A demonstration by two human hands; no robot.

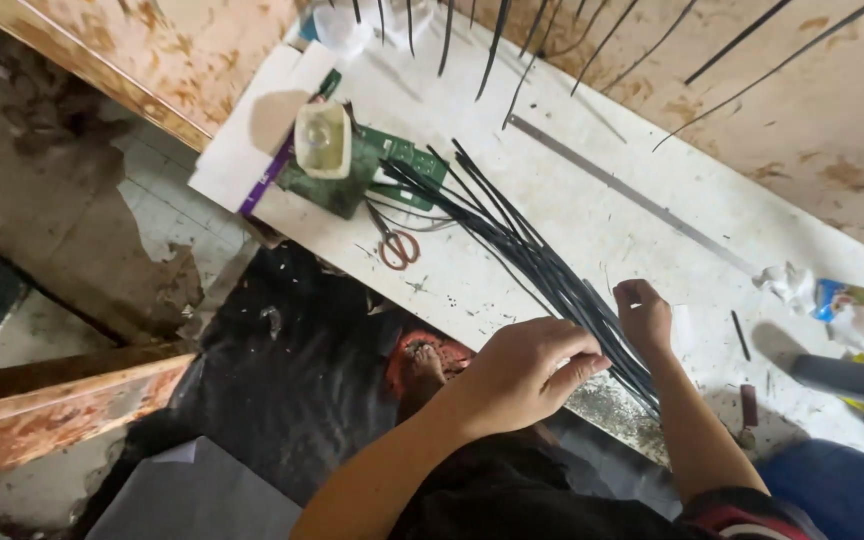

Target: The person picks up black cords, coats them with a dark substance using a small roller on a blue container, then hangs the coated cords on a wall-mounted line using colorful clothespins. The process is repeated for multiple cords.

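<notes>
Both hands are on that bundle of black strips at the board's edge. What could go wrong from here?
1. The black strips fan out loose at the far end; only the left hand and right hand pinch the near end, so some may slide out of line.
2. The scissors lie right beside the fan, so shifting strips could snag them.
3. The bundle's near end sits at the white board edge, where strips might drop off.

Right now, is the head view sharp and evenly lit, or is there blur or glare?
Head view: soft daylight, no harsh glare; the white board is bright but readable; the left hand and right hand on the black strips look slightly soft; the clear cup casts a faint shadow; edges bend a little.
</notes>
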